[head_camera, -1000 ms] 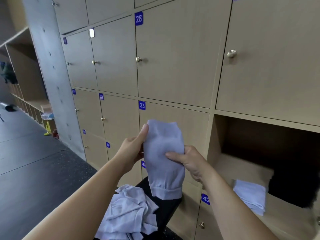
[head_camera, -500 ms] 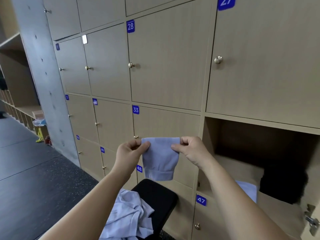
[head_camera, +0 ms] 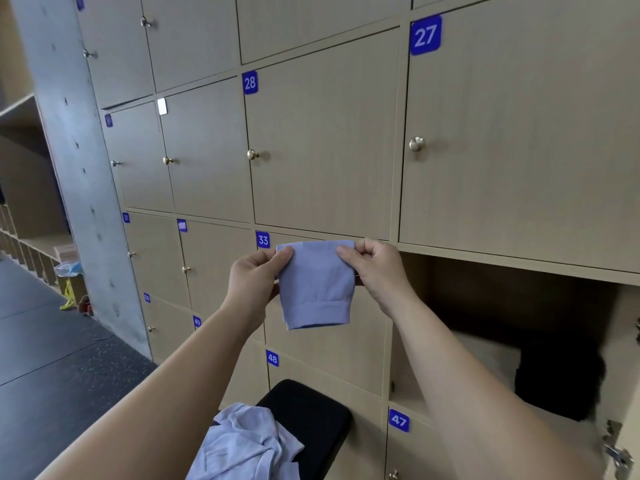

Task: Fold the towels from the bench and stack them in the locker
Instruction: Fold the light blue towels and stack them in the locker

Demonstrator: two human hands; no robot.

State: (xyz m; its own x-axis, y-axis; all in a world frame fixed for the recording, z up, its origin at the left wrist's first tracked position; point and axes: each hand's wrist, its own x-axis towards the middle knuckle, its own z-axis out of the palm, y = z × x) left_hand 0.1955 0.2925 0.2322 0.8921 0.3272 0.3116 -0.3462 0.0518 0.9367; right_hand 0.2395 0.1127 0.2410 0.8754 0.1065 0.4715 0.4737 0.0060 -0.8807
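**Left hand.** The left hand (head_camera: pixel 258 271) pinches the upper left corner of a folded light-blue towel (head_camera: pixel 317 289). The thumb lies flat on the near face of the cloth. The other fingers are curled behind it and mostly hidden.

**Right hand.** The right hand (head_camera: pixel 377 268) pinches the upper right corner of the same towel between thumb and forefinger. The remaining fingers are curled toward the palm, with the knuckles facing the camera.

**Arm pose.** Both bare forearms reach forward and upward from the lower edge of the view. The hands are level with each other, apart by the width of the towel. The top edge of the towel is stretched straight between them.

**Towel position.** The towel hangs freely in the air in front of the closed door numbered 33 (head_camera: pixel 263 240), touching only the two hands. Its hemmed edge is lowest.

**Surroundings.**
- An open locker (head_camera: pixel 502 299) sits just to the right of the right hand, below door 27 (head_camera: pixel 425 35). A dark object (head_camera: pixel 561 379) lies inside it on the right.
- A black padded bench (head_camera: pixel 311 417) stands below the hands.
- A loose pile of unfolded towels (head_camera: pixel 242 445) of the same colour rests on the near end of the bench.
- A concrete pillar (head_camera: pixel 79 168) stands at the left end of the locker wall.
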